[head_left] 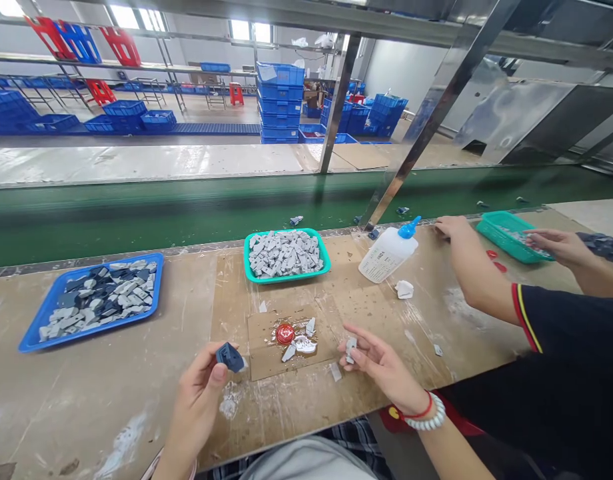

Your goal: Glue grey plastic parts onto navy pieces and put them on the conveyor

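My left hand (199, 390) pinches a dark blue plastic part (230, 358) above the cardboard-covered bench. Between the thumb and fingers of my right hand (379, 367) is a small grey plastic piece (351, 350). A cardboard square (266, 363) lies between the two hands. On it sit a round red cap (285, 333), a white glossy puddle (305, 345) and a few grey pieces (289, 352), with brownish wet liquid around them. Behind the square stands a green tray (287, 280) heaped with grey pieces (286, 253).
A blue tray (94, 333) of grey and dark parts lies at left. A white bottle (388, 257) with a blue nozzle leans right of the green tray. A co-worker's hands (454, 230) work by another green tray (506, 240). Beyond runs a green conveyor belt (186, 213), with a slanted metal post (426, 120).
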Demonstrator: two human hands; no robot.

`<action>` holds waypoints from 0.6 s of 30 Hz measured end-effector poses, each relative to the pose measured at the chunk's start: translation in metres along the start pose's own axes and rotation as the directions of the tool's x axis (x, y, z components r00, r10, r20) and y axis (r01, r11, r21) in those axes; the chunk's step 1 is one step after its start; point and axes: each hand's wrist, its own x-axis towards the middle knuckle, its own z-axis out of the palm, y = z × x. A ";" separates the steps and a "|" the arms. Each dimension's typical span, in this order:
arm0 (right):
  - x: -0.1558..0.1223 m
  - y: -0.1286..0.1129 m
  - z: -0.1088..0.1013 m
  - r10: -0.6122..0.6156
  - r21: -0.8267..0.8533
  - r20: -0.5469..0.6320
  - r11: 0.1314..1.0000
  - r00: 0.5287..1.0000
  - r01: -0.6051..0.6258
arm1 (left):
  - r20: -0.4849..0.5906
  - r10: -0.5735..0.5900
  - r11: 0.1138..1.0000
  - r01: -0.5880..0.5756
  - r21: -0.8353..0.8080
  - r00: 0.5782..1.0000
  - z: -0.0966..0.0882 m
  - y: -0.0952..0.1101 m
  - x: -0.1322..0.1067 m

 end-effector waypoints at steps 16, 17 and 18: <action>0.018 0.000 -0.005 -0.023 -0.243 -0.127 0.970 0.992 -0.009 | 0.064 -0.065 0.996 0.069 -0.057 0.996 0.004 -0.012 0.001; 0.020 0.001 -0.005 -0.040 -0.251 -0.127 0.968 0.991 0.007 | 0.076 -0.067 0.995 0.072 -0.069 0.995 0.005 -0.012 0.001; 0.022 0.001 -0.005 -0.057 -0.258 -0.121 0.966 0.991 0.025 | 0.086 -0.067 0.993 0.074 -0.087 0.994 0.007 -0.011 0.001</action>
